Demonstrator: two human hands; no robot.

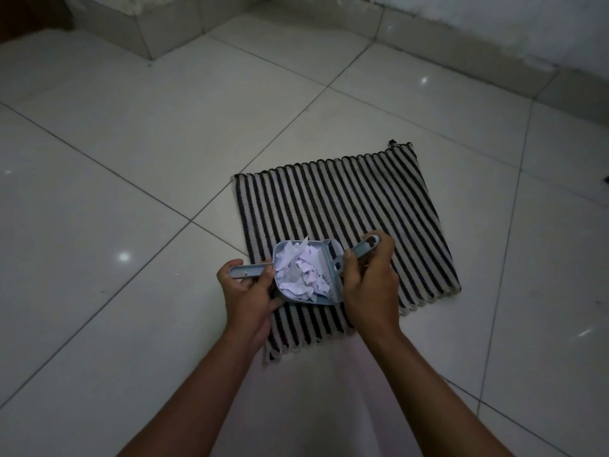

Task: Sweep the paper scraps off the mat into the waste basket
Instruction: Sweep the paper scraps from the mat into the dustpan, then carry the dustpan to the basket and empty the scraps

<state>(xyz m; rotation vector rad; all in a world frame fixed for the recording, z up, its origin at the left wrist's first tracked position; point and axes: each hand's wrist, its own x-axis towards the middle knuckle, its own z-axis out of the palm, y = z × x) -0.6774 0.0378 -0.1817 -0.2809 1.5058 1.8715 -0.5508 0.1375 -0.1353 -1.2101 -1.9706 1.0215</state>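
A black-and-white striped mat (356,206) lies on the tiled floor. Above its near left part I hold a small blue-grey dustpan (329,301) heaped with white paper scraps (301,272). My left hand (247,295) grips the dustpan's handle, which points left. My right hand (369,282) grips the handle of a small blue-grey brush (361,248), whose head rests against the dustpan's right edge over the scraps. The visible part of the mat bears no scraps. No waste basket is in view.
Glossy white floor tiles (131,159) surround the mat. A tiled step or plinth (148,31) stands at the far left, and a wall with a tiled skirting (461,44) runs along the back right.
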